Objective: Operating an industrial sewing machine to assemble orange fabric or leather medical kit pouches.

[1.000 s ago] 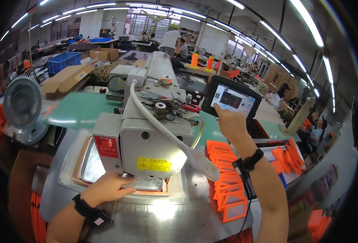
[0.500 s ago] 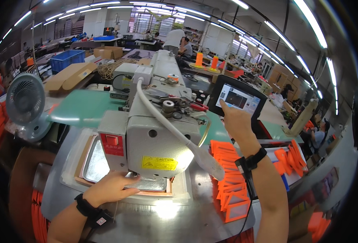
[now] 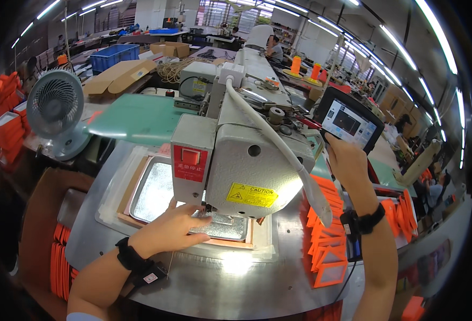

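Observation:
My left hand point(image 3: 177, 227) is open, fingers apart, at the front of a metal tray point(image 3: 153, 187) under the grey sewing-machine head point(image 3: 249, 168). Its fingertips reach beside the needle area, partly hidden. My right hand point(image 3: 348, 163) has its index finger extended at the lower-left edge of a tablet-like control screen point(image 3: 352, 122), the other fingers bent, holding nothing visible. A red switch box point(image 3: 189, 158) is on the machine's left. A fanned stack of orange-bordered pieces point(image 3: 327, 270) lies on the metal plate point(image 3: 182, 278), right of the tray.
A fan point(image 3: 54, 107) stands back left beside orange pieces point(image 3: 9, 134). Behind the green mat point(image 3: 129, 117) are cardboard point(image 3: 113, 77) and a blue crate point(image 3: 113, 56). Thread cones point(image 3: 296, 65) stand behind the screen. Other people point(image 3: 434, 187) sit and stand farther off.
The view has shifted, setting the scene higher and rightward. My right index finger has lowered from the screen's face toward its edge. My left hand's fingers have moved slightly at the tray.

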Tool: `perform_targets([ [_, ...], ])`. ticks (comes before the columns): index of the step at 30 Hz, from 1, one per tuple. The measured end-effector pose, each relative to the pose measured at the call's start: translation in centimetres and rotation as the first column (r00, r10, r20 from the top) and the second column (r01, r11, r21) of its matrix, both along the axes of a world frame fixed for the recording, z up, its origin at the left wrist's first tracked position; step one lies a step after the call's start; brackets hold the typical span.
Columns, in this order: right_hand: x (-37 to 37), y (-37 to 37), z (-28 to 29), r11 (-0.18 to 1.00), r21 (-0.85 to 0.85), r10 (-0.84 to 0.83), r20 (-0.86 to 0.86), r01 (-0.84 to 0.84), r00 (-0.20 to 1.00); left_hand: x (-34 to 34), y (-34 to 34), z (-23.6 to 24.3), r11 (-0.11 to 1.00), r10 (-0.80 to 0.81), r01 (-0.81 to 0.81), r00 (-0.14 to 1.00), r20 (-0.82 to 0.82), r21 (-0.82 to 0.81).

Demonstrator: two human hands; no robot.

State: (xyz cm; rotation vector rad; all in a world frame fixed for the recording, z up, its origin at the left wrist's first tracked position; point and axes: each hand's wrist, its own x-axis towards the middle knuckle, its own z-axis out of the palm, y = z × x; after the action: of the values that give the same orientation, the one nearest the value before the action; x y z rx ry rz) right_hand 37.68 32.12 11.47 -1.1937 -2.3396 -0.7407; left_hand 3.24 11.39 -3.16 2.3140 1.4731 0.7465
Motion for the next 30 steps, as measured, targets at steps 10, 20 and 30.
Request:
perform_targets([
  [10,-2.4,-5.2,4.0,0.877,-0.181,0.308,-0.499,-0.445,0.81,1.3,2.0,-0.4,0.984,0.175,-0.169,0.98,0.095,-0.062],
  [20,-5.5,-7.1,5.9,0.799,-0.231,0.349,-0.573,-0.555,0.742,2.4,5.9,-1.8,0.893,0.284,-0.246,0.958,0.048,-0.376],
  [30,-4.3,-7.7,6.1,0.792,-0.268,0.295,-0.619,-0.549,0.728,2.1,5.7,-1.7,0.933,0.159,-0.178,0.984,-0.085,-0.313],
])
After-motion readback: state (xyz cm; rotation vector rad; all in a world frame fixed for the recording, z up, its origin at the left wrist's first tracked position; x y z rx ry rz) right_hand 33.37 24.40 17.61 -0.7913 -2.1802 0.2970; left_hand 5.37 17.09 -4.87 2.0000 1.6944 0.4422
